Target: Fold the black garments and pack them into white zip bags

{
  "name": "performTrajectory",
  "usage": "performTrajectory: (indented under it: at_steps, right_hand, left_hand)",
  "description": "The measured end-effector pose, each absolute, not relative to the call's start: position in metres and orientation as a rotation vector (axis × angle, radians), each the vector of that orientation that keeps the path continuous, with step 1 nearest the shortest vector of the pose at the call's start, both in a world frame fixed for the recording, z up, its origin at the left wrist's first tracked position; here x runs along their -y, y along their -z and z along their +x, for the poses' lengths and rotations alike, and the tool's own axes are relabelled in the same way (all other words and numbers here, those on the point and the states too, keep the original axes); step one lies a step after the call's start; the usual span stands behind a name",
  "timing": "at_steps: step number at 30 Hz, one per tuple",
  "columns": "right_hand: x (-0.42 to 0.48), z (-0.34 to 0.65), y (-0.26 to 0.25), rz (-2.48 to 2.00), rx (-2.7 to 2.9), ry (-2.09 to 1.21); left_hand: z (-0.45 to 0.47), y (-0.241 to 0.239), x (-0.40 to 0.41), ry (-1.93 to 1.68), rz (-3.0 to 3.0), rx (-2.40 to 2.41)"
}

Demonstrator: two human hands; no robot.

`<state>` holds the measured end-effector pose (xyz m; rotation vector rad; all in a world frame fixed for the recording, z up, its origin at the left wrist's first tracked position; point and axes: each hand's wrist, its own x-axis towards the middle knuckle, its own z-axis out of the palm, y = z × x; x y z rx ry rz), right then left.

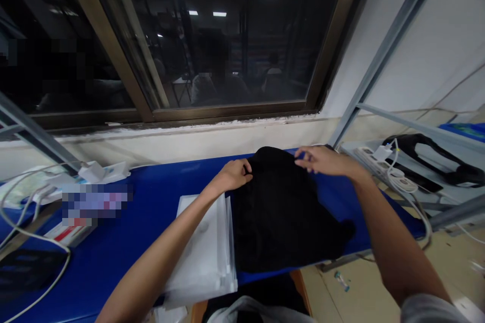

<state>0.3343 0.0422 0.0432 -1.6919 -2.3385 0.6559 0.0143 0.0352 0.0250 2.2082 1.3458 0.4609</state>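
Note:
A piece of black clothing (278, 217) lies spread on the blue table in front of me, its exact kind hard to make out. My left hand (235, 175) is closed at its upper left edge, thumb and fingers pinching the fabric. At the upper right edge, my right hand (316, 160) has its fingers curled together, with a bit of dark fabric between the fingertips. Under my left forearm, a stack of clear zip bags (202, 252) rests beside the clothing, overhanging the front edge of the table.
The blue tabletop (151, 202) runs below a dark window (235, 35). Power strips with white cables (93, 171) lie on the left, near a small box (71, 232). To the right are a metal frame (390, 50), another power strip (394, 171) and a black strap-like item (447, 161).

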Motion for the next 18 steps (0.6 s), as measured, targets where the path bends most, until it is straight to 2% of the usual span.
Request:
performTrajectory:
  at_steps: [3, 7, 9, 12, 18]
  right_hand:
    - [0.029, 0.352, -0.007, -1.863, 2.346, -0.478]
    - [0.083, 0.376, 0.035, -1.815, 2.240, -0.734]
    - [0.089, 0.381, 0.040, -1.730, 2.159, -0.791]
    - [0.087, 0.380, 0.033, -1.646, 2.047, -0.734]
    - [0.100, 0.371, 0.019, -1.608, 1.868, -0.588]
  left_hand:
    - [0.017, -0.030, 0.024, -0.399, 2.485, -1.283]
    - [0.029, -0.011, 0.101, 0.105, 2.521, -1.312]
    - [0.031, 0.000, 0.118, 0.167, 2.480, -1.366]
    - [0.025, 0.008, 0.123, -0.047, 2.397, -1.387]
    - [0.017, 0.007, 0.138, -0.790, 1.989, -1.208]
